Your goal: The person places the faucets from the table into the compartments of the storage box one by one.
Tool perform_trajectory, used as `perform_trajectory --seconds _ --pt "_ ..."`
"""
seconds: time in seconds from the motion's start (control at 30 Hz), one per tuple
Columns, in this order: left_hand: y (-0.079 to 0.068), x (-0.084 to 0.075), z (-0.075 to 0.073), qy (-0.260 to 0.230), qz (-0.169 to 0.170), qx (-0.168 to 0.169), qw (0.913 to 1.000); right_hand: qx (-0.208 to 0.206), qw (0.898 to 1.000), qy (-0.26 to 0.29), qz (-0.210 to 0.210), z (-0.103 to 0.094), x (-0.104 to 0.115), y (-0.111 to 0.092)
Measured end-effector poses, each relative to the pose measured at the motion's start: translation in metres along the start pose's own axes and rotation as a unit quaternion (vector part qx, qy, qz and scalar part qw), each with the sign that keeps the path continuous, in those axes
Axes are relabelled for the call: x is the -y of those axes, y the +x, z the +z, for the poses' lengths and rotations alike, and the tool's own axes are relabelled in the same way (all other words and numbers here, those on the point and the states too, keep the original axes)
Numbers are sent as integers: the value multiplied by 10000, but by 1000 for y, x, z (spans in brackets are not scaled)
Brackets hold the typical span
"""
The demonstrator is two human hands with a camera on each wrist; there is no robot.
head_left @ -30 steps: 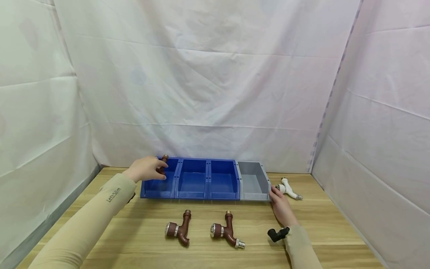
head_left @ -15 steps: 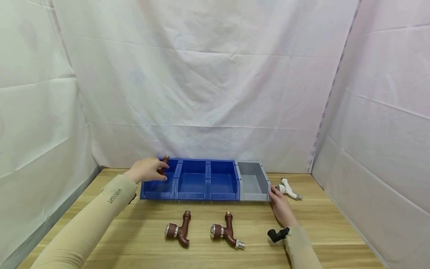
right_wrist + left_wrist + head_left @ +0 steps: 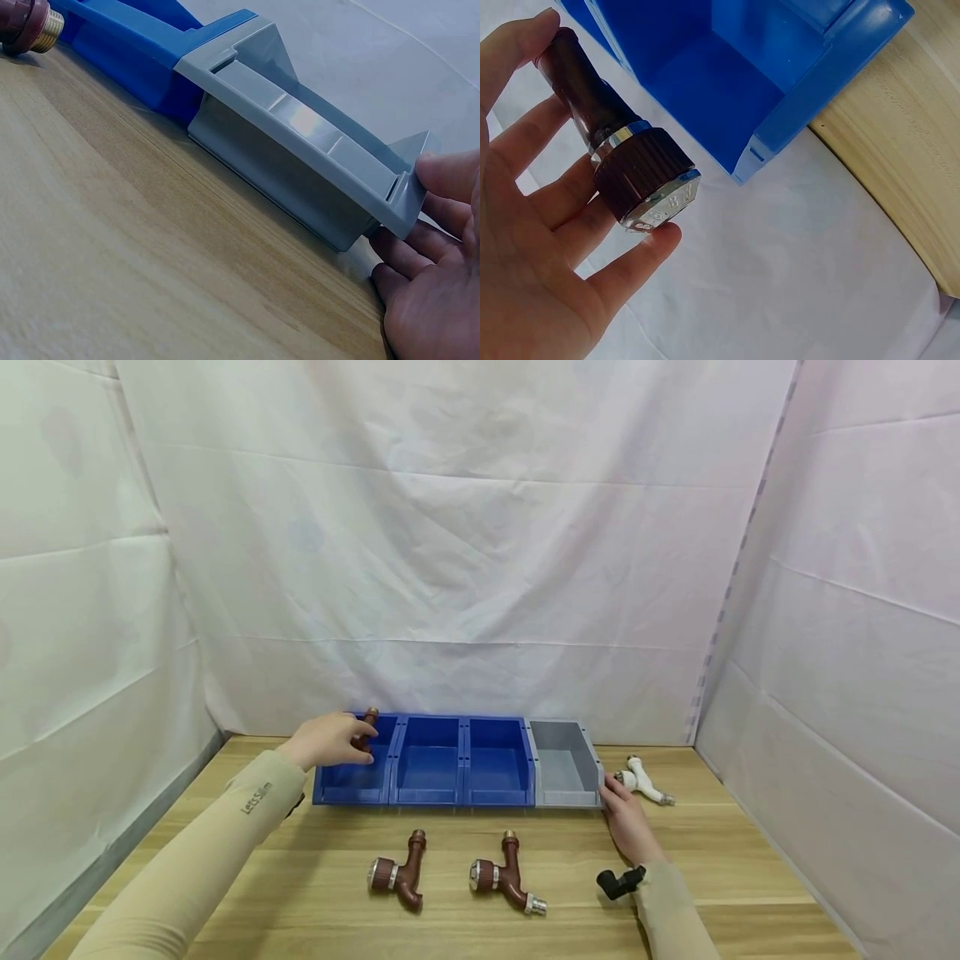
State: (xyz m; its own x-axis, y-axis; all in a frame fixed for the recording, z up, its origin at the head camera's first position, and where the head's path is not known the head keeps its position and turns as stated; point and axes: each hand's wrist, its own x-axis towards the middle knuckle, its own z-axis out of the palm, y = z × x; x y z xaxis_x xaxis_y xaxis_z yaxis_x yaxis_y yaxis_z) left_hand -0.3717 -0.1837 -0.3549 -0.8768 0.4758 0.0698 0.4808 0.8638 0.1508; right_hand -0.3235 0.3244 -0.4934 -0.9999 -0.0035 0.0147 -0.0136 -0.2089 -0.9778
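Note:
My left hand (image 3: 327, 740) grips a brown tap (image 3: 634, 142), its ribbed knob and silver cap facing the left wrist camera. Thumb and fingertips hold it at its two ends. The tap is above the leftmost blue bin (image 3: 352, 795), partly hidden by the hand in the head view. At the other end of the row, my right hand (image 3: 628, 822) holds the front right corner of the grey bin (image 3: 292, 146), with the thumb at its side wall and fingers underneath. Two more blue bins, the middle one (image 3: 427, 795) and the right one (image 3: 501, 795), stand between.
Two brown taps, one on the left (image 3: 408, 872) and one with a silver nozzle (image 3: 510, 878), lie on the wooden table (image 3: 315, 902) in front of the bins. A white tap (image 3: 643, 782) lies right of the grey bin. White curtains (image 3: 450, 568) enclose the table.
My left hand and the brown tap in it have shifted very slightly right over the leftmost bin. My right hand stays at the grey bin.

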Motion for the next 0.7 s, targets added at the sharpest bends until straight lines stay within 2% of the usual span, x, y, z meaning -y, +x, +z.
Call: perform_trajectory --seconds 0.7 --pt "4 1 5 -80 76 5 9999 -74 10000 -48 -22 3 0 -1"
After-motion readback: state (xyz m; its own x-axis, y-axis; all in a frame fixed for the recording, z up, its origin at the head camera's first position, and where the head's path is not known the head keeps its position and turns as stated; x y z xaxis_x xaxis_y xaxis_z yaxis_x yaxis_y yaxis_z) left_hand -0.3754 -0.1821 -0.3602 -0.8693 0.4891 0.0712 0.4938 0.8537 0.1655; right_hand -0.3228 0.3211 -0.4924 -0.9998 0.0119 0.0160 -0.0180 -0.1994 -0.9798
